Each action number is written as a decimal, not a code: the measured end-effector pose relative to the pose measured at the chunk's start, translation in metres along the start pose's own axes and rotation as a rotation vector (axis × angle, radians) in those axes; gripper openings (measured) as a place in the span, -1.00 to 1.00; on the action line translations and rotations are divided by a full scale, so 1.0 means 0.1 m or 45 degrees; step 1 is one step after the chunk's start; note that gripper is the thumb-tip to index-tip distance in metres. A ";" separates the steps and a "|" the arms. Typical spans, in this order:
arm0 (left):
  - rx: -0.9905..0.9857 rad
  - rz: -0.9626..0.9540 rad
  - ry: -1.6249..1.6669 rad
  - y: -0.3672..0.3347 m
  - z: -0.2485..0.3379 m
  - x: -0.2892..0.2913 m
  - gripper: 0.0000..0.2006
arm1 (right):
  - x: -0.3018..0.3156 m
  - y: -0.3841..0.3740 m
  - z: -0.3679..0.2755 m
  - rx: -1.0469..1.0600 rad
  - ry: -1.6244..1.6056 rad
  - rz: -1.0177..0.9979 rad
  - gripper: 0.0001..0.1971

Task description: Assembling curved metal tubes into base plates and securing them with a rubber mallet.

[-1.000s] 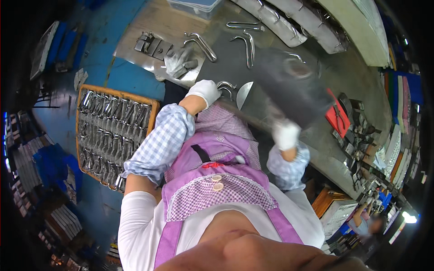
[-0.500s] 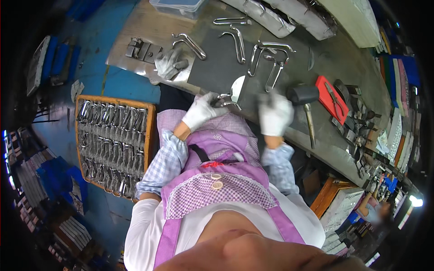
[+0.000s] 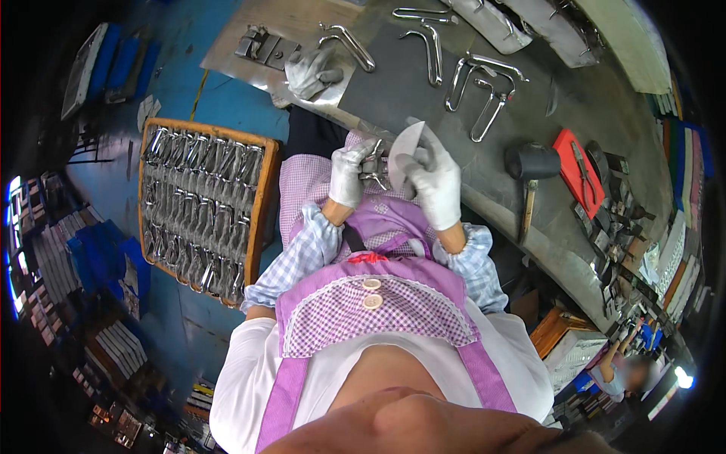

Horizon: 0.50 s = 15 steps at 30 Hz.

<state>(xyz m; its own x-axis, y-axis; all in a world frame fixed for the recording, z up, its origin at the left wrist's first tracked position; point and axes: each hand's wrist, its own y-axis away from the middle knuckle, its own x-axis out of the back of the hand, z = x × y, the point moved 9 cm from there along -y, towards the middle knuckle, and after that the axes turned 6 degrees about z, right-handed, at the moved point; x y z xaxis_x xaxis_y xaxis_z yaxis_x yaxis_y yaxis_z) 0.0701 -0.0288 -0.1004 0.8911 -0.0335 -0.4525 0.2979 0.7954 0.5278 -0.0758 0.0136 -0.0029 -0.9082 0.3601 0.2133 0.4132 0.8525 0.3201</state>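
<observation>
Left hand (image 3: 349, 175) pinched a small metal instrument (image 3: 372, 168) and right hand (image 3: 437, 185) pinched a white cloth piece (image 3: 404, 147) against it; best wiped close above the table (image 3: 590, 121) edge, grips firm.

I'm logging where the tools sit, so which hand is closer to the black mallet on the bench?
The right hand. It is raised at the bench edge, a short way left of the black mallet in the picture. The left hand is farther off, beyond the right hand, gripping a metal part.

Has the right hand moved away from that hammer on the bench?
Yes. The right hand has left the hammer and come in toward the left hand at the bench edge.
</observation>
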 end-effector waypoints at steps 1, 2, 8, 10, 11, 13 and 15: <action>-0.118 -0.005 -0.084 0.03 0.02 0.02 -0.76 | -0.03 0.06 -0.16 0.149 0.026 0.046 -0.43; -0.238 -0.018 -0.170 0.06 0.12 -0.02 -0.76 | -0.08 0.07 -0.17 0.113 0.261 0.057 -0.44; -0.335 0.064 -0.144 0.16 0.14 0.00 -0.79 | -0.28 0.11 -0.13 0.044 -0.060 -0.204 -0.41; -0.296 0.071 -0.110 0.19 0.13 0.08 -0.80 | -0.34 0.12 -0.16 0.032 -0.068 -0.248 -0.41; -0.275 0.090 -0.064 0.19 0.14 0.13 -0.80 | -0.40 0.14 -0.15 0.035 -0.056 -0.264 -0.41; -0.273 0.131 0.004 0.20 0.20 0.23 -0.80 | -0.48 0.16 -0.19 0.151 -0.204 -0.141 -0.48; -0.464 0.266 -0.313 0.28 0.51 0.30 -0.74 | -0.52 0.07 -0.15 0.220 -0.054 -0.133 -0.49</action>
<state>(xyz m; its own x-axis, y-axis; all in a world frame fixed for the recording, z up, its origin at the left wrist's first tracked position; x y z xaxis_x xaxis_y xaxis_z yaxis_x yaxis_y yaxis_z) 0.1230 -0.0381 -0.0625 0.9867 0.0425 -0.1570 0.0037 0.9591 0.2830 -0.0244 -0.0046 0.0022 -0.9490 0.2787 0.1473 0.3023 0.9370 0.1748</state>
